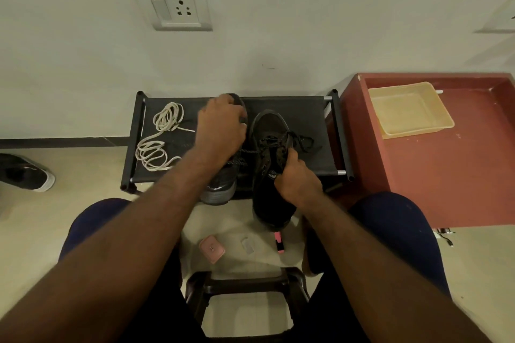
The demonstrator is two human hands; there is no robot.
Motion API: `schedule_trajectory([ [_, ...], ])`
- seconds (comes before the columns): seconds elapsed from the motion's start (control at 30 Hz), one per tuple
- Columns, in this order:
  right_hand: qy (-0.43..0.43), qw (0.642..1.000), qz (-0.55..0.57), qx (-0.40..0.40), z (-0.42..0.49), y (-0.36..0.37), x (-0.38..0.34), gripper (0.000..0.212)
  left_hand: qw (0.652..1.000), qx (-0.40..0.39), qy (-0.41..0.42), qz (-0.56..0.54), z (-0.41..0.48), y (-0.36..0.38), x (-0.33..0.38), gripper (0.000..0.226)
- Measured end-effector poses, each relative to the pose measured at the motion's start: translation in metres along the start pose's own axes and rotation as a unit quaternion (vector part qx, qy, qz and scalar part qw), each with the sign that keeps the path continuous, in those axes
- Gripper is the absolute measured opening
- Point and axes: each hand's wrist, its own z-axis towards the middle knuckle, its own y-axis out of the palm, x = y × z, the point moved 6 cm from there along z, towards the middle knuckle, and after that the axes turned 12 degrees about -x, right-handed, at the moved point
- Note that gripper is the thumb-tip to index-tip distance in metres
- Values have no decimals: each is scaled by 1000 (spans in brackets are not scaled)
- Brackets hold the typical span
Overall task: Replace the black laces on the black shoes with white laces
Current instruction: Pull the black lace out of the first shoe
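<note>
Two black shoes lie on a low black rack (306,117). My left hand (220,131) grips the toe of the left shoe (220,184), covering most of it. My right hand (296,178) pinches the tongue and black laces (295,142) of the right shoe (269,125), whose laces are loosened and spread over the upper. White laces (158,139) lie in loose coils on the rack's left part, apart from both hands.
A red cabinet top (446,175) holds a yellow tray (409,108) at right. On the floor near my knees lie a pink box (211,249), a pink marker (279,242) and a dark stool (245,281). Another shoe (25,172) sits far left.
</note>
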Motion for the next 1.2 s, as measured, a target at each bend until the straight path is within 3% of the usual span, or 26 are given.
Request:
schedule_trajectory([
  [0.1,0,1000,7,4,-1,2,1,78,992,-108,62,-25,4,35,28,25],
  [0.23,-7,1000,12,10,-2,3,2,78,976,-194,87,37,17,58,38,31],
  [0.33,-8,1000,8,6,-1,2,3,76,973,-208,79,61,24,66,35,20],
  [0.43,-9,1000,-1,4,0,2,4,72,971,-219,74,59,26,70,32,23],
  [0.53,-3,1000,-7,2,1,3,5,72,959,-276,45,-49,27,68,29,31],
  [0.63,5,1000,-13,-5,1,5,7,72,921,-323,-19,-218,24,64,23,28],
  [0.7,8,1000,-10,-4,2,5,8,65,881,-303,-34,-361,22,54,25,18],
  [0.77,13,1000,-15,-1,1,4,8,65,846,-230,-42,-479,31,35,22,20],
  [0.8,13,1000,-19,0,1,4,7,69,848,-192,-39,-492,34,25,19,21],
  [0.87,9,999,-30,0,0,5,6,79,902,-145,10,-406,41,13,16,12],
  [0.93,3,999,-45,-3,-1,5,4,86,940,-199,85,-264,38,25,23,11],
  [1.0,-9,999,-51,0,-3,5,3,89,941,-293,130,-108,27,58,28,27],
  [1.07,-27,998,-48,5,-3,4,1,90,939,-296,174,27,18,81,31,29],
  [1.13,-36,998,-46,4,-4,3,1,91,950,-243,196,15,16,78,34,14],
  [1.2,-36,998,-47,0,-4,2,2,94,962,-188,159,-115,21,60,29,19],
])
